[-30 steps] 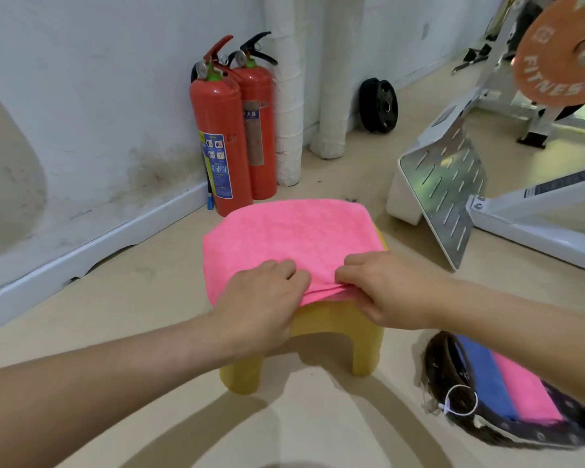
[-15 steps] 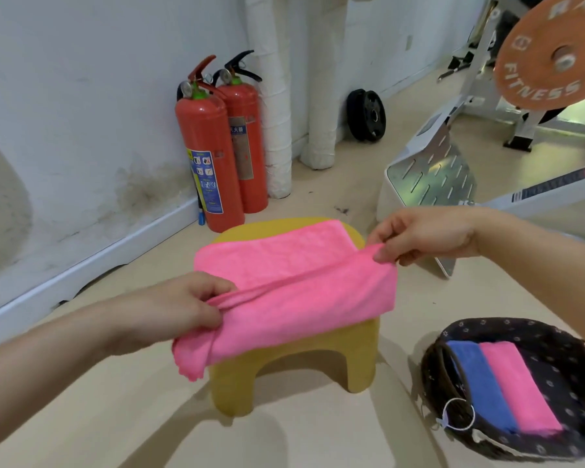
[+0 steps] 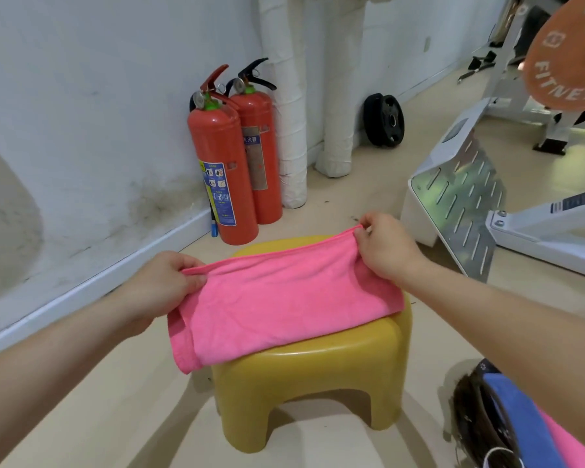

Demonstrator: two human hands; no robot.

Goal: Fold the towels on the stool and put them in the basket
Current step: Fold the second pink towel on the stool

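A pink towel (image 3: pixel 281 305), folded in half, lies across the yellow plastic stool (image 3: pixel 318 373); its left end hangs off the stool. My left hand (image 3: pixel 163 285) pinches the towel's far left corner. My right hand (image 3: pixel 384 246) pinches its far right corner at the stool's back edge. The dark basket (image 3: pixel 470 417) sits on the floor at the lower right, partly hidden by my right forearm, and holds a folded blue towel (image 3: pixel 520 410) and a folded pink one (image 3: pixel 571 447).
Two red fire extinguishers (image 3: pixel 223 163) stand against the white wall behind the stool, beside wrapped white pipes (image 3: pixel 291 113). A white gym machine with a slotted metal plate (image 3: pixel 460 201) stands to the right. A black weight plate (image 3: pixel 384 119) leans on the wall.
Both hands lifted the towel's near edge and carried it over to the far edge, folding the towel in half on the stool.
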